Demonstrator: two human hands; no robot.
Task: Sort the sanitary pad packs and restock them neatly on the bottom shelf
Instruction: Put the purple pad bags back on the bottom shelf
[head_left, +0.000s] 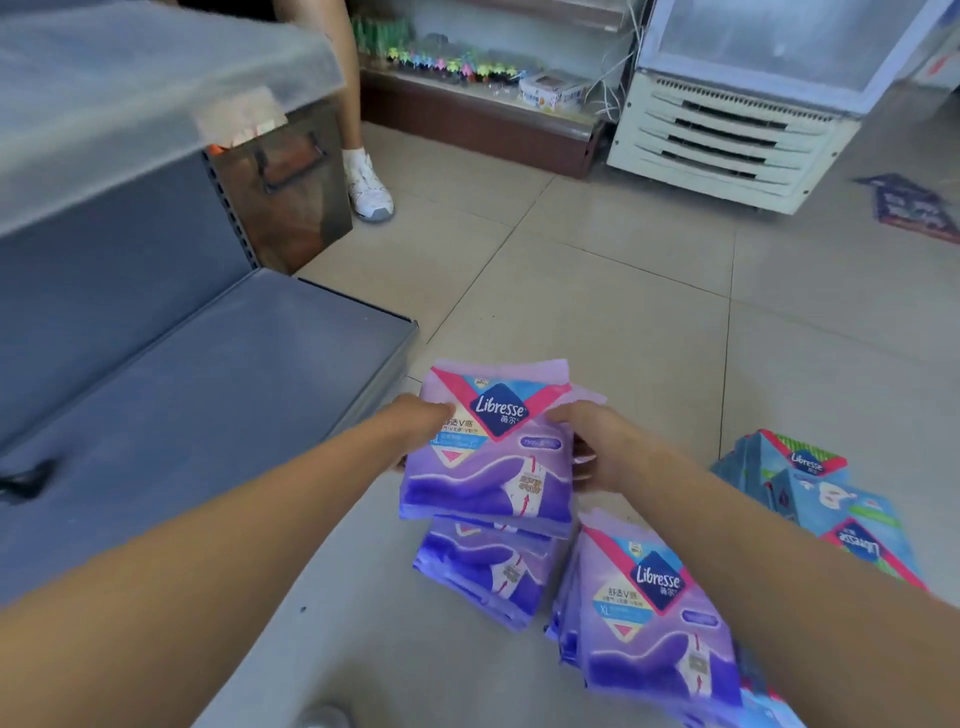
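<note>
Head camera looks forward and down, near the bottom shelf (208, 389).

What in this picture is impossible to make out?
Head view: pack count in the held purple Libresse stack; its top pack covers the rest.
Left hand and right hand: most fingers hide behind that stack.
Blue Libresse packs: partly behind the right forearm.
Coloured goods on the far shelf: blurred, too small.
Standing person: top edge cuts off all but a leg.
</note>
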